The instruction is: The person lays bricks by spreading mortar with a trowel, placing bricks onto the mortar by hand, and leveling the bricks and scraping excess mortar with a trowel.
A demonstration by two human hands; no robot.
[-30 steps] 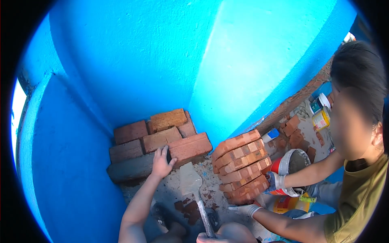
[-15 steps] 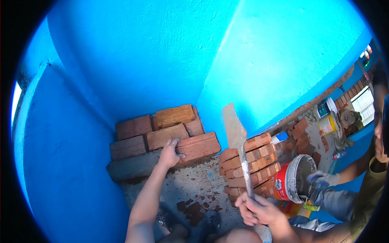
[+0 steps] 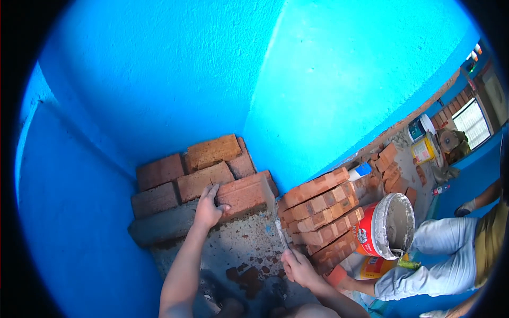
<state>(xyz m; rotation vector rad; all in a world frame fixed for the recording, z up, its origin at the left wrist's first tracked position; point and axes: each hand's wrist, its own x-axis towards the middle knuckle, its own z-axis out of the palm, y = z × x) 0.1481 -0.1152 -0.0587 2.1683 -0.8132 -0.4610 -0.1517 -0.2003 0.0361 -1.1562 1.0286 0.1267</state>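
Observation:
My left hand [image 3: 208, 211] grips the left end of the front reddish brick [image 3: 241, 189], its fingertips on the top edge. My right hand [image 3: 297, 265] is closed on the handle of a steel trowel [image 3: 269, 199], whose blade is upright at the brick's right end, seeming to touch it. Behind lie more bricks [image 3: 211, 152] in the corner between blue walls. A grey mortared lower course [image 3: 156, 228] runs beneath the front bricks at the left.
A brick stack [image 3: 318, 206] stands to the right, beside a red-and-white bucket of grey mix [image 3: 398, 225]. A co-worker [image 3: 445, 254] in grey trousers is at the right edge. Paint tubs [image 3: 421, 151], broken bricks [image 3: 387, 161] and a window [image 3: 469, 122] lie farther back.
My right hand raised the trowel, then lowered it leftward against the brick's end. My left hand stays on that brick. The co-worker has moved right, away from the brick stack, mostly out of view.

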